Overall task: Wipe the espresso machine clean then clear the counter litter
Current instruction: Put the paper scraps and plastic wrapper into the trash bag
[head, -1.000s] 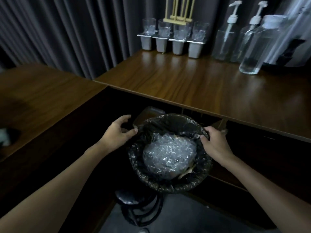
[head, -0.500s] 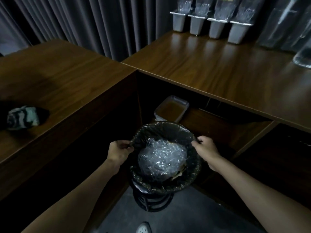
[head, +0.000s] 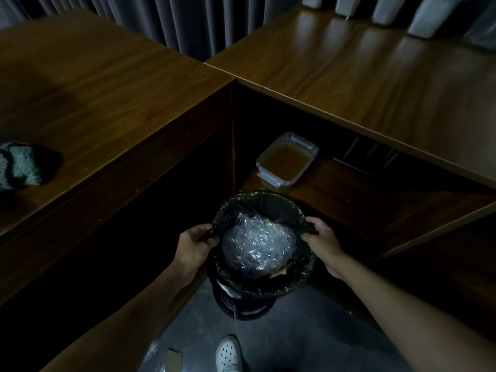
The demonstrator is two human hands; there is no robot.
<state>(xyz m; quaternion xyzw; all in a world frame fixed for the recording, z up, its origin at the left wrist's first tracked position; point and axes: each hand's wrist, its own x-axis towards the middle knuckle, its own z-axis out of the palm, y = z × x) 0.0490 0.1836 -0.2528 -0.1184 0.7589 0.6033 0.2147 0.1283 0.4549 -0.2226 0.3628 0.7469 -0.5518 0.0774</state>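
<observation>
My white shoe point(head: 228, 354) stands on the grey floor point(head: 290, 342). Just above it, my left hand point(head: 194, 244) and right hand point(head: 322, 241) each pinch the rim of the black bin liner point(head: 257, 208), on opposite sides. The liner sits in a dark bin point(head: 241, 304). Crumpled clear plastic point(head: 259, 247) fills it. Beyond, a clear container point(head: 287, 163) rests on the lower shelf point(head: 349, 189). A green-striped cloth point(head: 20, 167) lies on the left table point(head: 107, 76).

I log the left hand point(head: 194, 244), fingers spread beside the rim a second ago, now pinching the black liner point(head: 257, 206), which seems drawn up off the bin point(head: 241, 304) between it and the right hand point(head: 323, 242).
</observation>
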